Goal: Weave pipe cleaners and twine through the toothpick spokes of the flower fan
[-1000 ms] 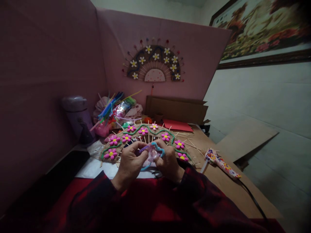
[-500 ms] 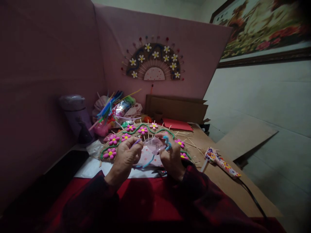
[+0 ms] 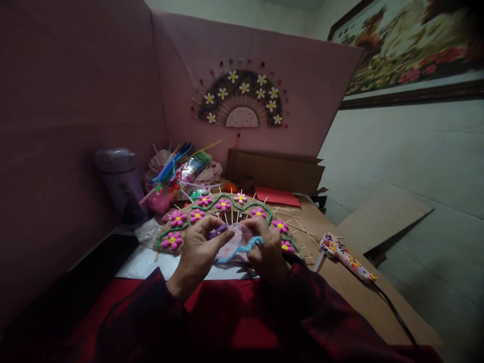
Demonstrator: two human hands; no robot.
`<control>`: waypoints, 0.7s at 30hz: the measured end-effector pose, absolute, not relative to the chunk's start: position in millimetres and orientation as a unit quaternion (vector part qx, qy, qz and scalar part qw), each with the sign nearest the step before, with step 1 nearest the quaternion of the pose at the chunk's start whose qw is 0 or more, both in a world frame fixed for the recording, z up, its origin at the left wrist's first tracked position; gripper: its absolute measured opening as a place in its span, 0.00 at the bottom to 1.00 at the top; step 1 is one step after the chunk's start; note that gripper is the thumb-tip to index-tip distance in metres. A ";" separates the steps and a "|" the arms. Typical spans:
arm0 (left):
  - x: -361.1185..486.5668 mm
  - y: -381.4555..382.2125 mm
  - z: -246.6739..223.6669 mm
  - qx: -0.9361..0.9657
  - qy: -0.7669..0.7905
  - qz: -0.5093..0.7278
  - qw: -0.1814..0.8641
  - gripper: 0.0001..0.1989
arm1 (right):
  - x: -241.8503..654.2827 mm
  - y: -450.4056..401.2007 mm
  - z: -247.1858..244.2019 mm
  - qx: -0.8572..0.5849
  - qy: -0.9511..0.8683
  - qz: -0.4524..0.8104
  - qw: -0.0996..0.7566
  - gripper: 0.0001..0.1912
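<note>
My left hand [image 3: 200,252] is closed, pinching a short purple strip [image 3: 218,231]; its exact kind is hard to make out. My right hand [image 3: 269,252] is closed too, holding a wavy blue pipe cleaner [image 3: 242,249] whose thin end trails down toward the left. A small clear plastic bag [image 3: 237,233] hangs between the hands, with its right edge at my right fingers. Both hands are above the front of a twine-covered fan [image 3: 216,207], decorated with pink clay-like flowers and a wavy green strip. The fan's pale spotted centre is partly hidden behind the bag.
A flower-patterned glue gun [image 3: 346,257] lies on cardboard at the right. Dark scissors [image 3: 247,273] lie below my hands. At the back left are pipe cleaners [image 3: 172,166] and a purple tumbler [image 3: 121,189]. A similar fan [image 3: 245,98] hangs on the pink panel.
The blue pipe cleaner has swung from a curled, raised position by my right fingers to a lower stretch across the bag. My left fingers have shifted slightly right, showing more of the purple strip.
</note>
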State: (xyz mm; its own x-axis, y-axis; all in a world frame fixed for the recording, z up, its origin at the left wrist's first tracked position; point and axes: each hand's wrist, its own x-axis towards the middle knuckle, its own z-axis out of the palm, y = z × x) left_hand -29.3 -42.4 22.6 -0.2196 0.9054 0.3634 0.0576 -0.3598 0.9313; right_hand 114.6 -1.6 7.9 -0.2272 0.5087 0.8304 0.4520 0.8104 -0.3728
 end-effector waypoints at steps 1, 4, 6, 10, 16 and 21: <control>-28.8 -43.2 23.2 0.534 0.454 0.633 0.329 0.11 | 114.7 -1.6 7.7 -0.306 -0.783 0.022 0.541 0.03; -26.8 -45.4 24.4 0.546 0.450 0.623 0.332 0.11 | 115.9 -1.0 6.8 -0.301 -0.787 0.026 0.538 0.01; -25.4 -46.1 24.5 0.544 0.453 0.620 0.340 0.10 | 116.5 -0.8 6.4 -0.300 -0.788 0.033 0.537 0.01; -24.3 -45.3 23.3 0.533 0.456 0.629 0.335 0.10 | 115.4 -2.5 7.1 -0.290 -0.788 0.042 0.542 0.04; -26.0 -45.1 23.0 0.548 0.455 0.610 0.346 0.10 | 111.5 -5.6 8.3 -0.318 -0.777 0.032 0.542 0.14; -28.5 -45.3 22.1 0.531 0.467 0.621 0.339 0.11 | 112.6 -2.1 7.3 -0.305 -0.767 0.112 0.553 0.05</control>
